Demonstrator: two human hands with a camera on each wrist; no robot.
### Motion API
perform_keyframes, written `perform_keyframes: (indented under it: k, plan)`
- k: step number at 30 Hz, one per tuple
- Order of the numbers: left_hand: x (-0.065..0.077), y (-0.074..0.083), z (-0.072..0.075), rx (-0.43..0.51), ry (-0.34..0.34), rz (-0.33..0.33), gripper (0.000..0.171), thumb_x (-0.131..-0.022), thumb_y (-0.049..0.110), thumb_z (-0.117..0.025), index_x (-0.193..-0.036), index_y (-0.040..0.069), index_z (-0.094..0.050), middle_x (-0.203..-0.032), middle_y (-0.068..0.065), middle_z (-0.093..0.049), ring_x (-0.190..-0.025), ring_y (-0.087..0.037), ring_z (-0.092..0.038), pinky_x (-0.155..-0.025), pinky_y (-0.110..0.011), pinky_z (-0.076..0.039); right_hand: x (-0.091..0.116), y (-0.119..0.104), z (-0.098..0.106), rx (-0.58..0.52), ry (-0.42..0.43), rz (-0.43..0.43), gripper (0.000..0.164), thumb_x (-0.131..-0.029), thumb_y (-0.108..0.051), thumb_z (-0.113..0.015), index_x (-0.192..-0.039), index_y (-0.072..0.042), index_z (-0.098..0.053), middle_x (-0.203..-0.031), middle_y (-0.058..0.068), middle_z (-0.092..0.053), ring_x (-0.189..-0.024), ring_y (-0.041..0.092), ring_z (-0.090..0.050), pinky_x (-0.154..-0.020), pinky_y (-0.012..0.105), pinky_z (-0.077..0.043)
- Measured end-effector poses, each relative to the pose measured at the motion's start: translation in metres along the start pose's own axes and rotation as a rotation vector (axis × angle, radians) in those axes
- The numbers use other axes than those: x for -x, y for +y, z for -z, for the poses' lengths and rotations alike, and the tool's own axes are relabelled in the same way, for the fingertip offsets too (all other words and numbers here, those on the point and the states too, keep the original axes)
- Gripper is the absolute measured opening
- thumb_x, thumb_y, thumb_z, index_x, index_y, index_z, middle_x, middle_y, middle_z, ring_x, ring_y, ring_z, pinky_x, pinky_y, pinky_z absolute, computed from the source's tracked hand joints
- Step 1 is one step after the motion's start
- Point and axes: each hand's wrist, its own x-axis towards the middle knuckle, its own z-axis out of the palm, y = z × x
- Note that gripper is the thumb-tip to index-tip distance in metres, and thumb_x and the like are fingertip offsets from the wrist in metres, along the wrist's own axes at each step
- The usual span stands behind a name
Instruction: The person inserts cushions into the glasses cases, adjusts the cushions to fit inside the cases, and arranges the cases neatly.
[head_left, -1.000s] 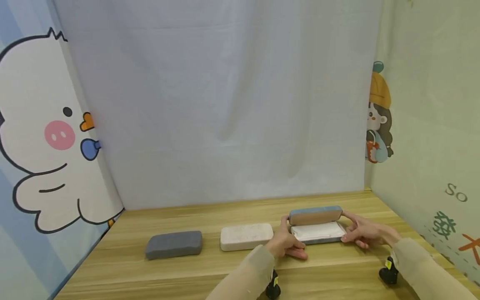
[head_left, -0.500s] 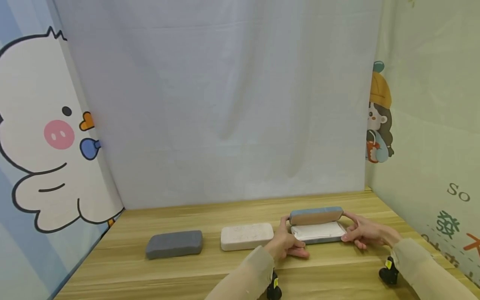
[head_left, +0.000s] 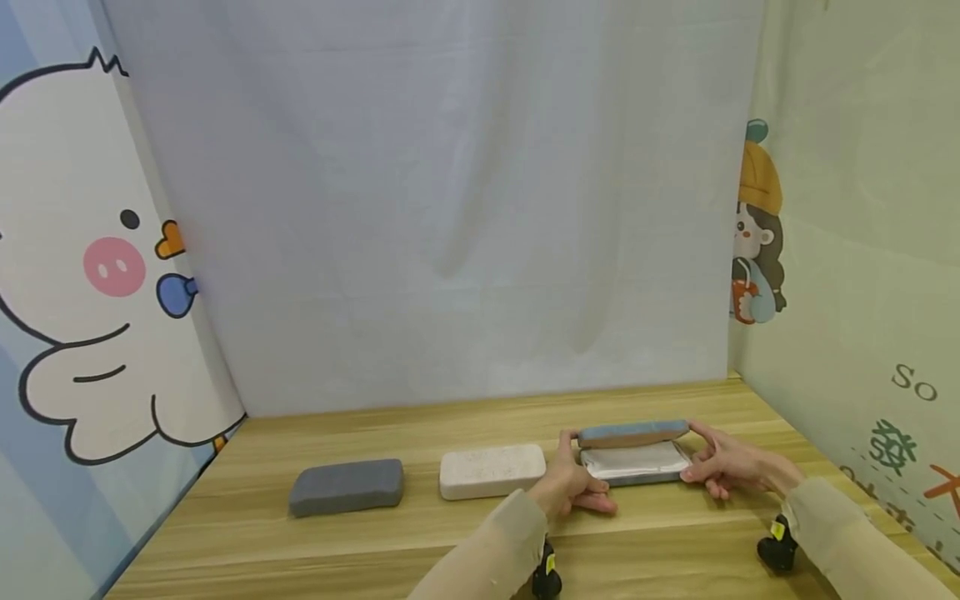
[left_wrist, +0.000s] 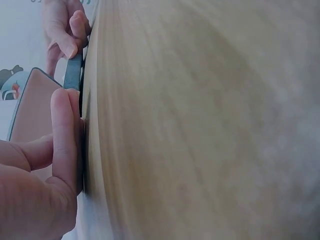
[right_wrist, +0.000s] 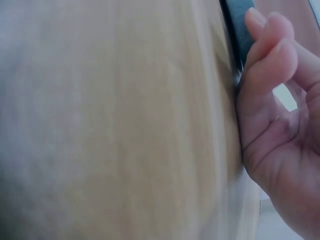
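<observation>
A blue glasses case (head_left: 633, 479) lies open on the table in the head view, its lid (head_left: 633, 433) leaning partway over the base. Something white and shiny, perhaps a folded cloth in a clear wrapper (head_left: 637, 459), fills the base. My left hand (head_left: 573, 483) grips the case's left end, index finger at the lid and thumb by the base's front corner. At the other end my right hand (head_left: 731, 462) grips likewise, index finger on the lid's corner and thumb at the base. The left wrist view shows the lid's brown-pink lining (left_wrist: 37, 110) beside the fingers.
A cream glasses case (head_left: 492, 472) stands shut just left of my left hand. Farther left is a shut grey case (head_left: 347, 487). White cloth (head_left: 450, 208) hangs behind the wooden table (head_left: 375, 550), and printed sheets hang on both sides.
The blue case's lid has tilted forward and down, so less of its lining shows. Both hands stay at the ends of the case. The cream and grey cases have not moved.
</observation>
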Motion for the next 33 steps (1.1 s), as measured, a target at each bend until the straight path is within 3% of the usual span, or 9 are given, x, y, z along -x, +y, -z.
perform_keyframes:
  k: [4, 7, 11, 13, 20, 23, 27, 31, 33]
  plan:
    - [-0.001, -0.001, 0.001, -0.014, -0.001, -0.006, 0.082, -0.077, -0.024, -0.062, -0.135, 0.025, -0.032, -0.084, -0.025, -0.070, -0.064, -0.041, -0.070, -0.051, -0.035, -0.060, 0.000, -0.001, -0.002, -0.017, -0.024, 0.021, 0.100, -0.095, -0.001, -0.055, -0.147, -0.009, 0.031, -0.083, 0.002, -0.064, -0.052, 0.004, -0.060, -0.049, 0.021, -0.054]
    - [0.000, 0.000, 0.001, -0.033, -0.014, -0.034, 0.076, -0.079, -0.021, -0.062, -0.136, 0.021, -0.032, -0.085, -0.028, -0.068, -0.059, -0.037, -0.070, -0.052, -0.035, -0.060, 0.001, -0.003, -0.002, -0.067, -0.070, 0.065, 0.084, -0.096, 0.003, -0.051, -0.153, -0.017, 0.007, -0.078, 0.002, -0.065, -0.054, 0.005, -0.063, -0.050, 0.022, -0.056]
    - [0.002, 0.003, -0.001, -0.067, -0.036, -0.067, 0.070, -0.082, -0.018, -0.062, -0.136, 0.016, -0.033, -0.084, -0.030, -0.067, -0.057, -0.034, -0.070, -0.054, -0.036, -0.061, 0.007, -0.004, 0.000, -0.090, -0.107, 0.099, 0.065, -0.096, 0.004, -0.049, -0.145, -0.031, -0.024, -0.077, 0.003, -0.065, -0.057, 0.008, -0.066, -0.053, 0.024, -0.058]
    - [0.004, 0.003, -0.002, -0.073, -0.042, -0.065, 0.072, -0.081, -0.019, -0.062, -0.136, 0.016, -0.033, -0.082, -0.029, -0.067, -0.057, -0.034, -0.070, -0.054, -0.036, -0.061, 0.010, -0.004, 0.000, -0.077, -0.112, 0.088, 0.065, -0.096, 0.004, -0.049, -0.144, -0.032, -0.025, -0.078, 0.004, -0.065, -0.060, 0.008, -0.067, -0.055, 0.025, -0.059]
    - [0.006, -0.001, -0.007, -0.067, -0.061, -0.052, 0.076, -0.080, -0.019, -0.062, -0.140, 0.017, -0.031, -0.077, -0.028, -0.068, -0.057, -0.033, -0.070, -0.056, -0.037, -0.061, 0.020, -0.006, -0.003, -0.011, -0.100, 0.054, 0.077, -0.095, 0.004, -0.052, -0.152, -0.009, -0.002, -0.080, 0.007, -0.065, -0.067, 0.013, -0.068, -0.061, 0.031, -0.060]
    - [0.007, 0.000, -0.007, -0.082, -0.070, -0.050, 0.082, -0.081, -0.017, -0.062, -0.145, 0.019, -0.027, -0.075, -0.024, -0.067, -0.056, -0.030, -0.070, -0.058, -0.036, -0.061, 0.024, -0.012, -0.006, 0.091, -0.013, 0.045, 0.081, -0.093, 0.000, -0.056, -0.152, -0.005, -0.001, -0.079, 0.009, -0.064, -0.062, 0.014, -0.065, -0.058, 0.033, -0.060]
    - [0.014, 0.007, -0.002, -0.135, -0.103, -0.082, 0.082, -0.083, -0.013, -0.063, -0.148, 0.018, -0.023, -0.079, -0.023, -0.067, -0.057, -0.027, -0.069, -0.059, -0.037, -0.062, 0.030, -0.025, -0.013, 0.255, 0.196, 0.073, 0.076, -0.090, -0.002, -0.057, -0.150, 0.002, -0.010, -0.075, 0.009, -0.059, -0.054, 0.014, -0.056, -0.051, 0.035, -0.055]
    - [0.030, 0.022, 0.013, -0.226, -0.135, -0.200, 0.060, -0.094, 0.007, -0.060, -0.144, 0.011, -0.028, -0.095, -0.025, -0.066, -0.070, -0.033, -0.068, -0.067, -0.039, -0.061, 0.032, -0.041, -0.023, 0.339, 0.424, 0.155, 0.060, -0.095, -0.006, -0.054, -0.145, 0.007, -0.024, -0.076, 0.008, -0.057, -0.055, 0.016, -0.056, -0.051, 0.038, -0.056]
    - [0.039, 0.032, 0.022, -0.288, -0.118, -0.274, 0.050, -0.098, 0.020, -0.056, -0.141, 0.008, -0.034, -0.100, -0.023, -0.064, -0.076, -0.031, -0.067, -0.070, -0.038, -0.060, 0.032, -0.052, -0.031, 0.378, 0.534, 0.201, 0.057, -0.098, -0.012, -0.055, -0.144, 0.008, -0.028, -0.083, 0.011, -0.062, -0.061, 0.012, -0.061, -0.055, 0.036, -0.058]
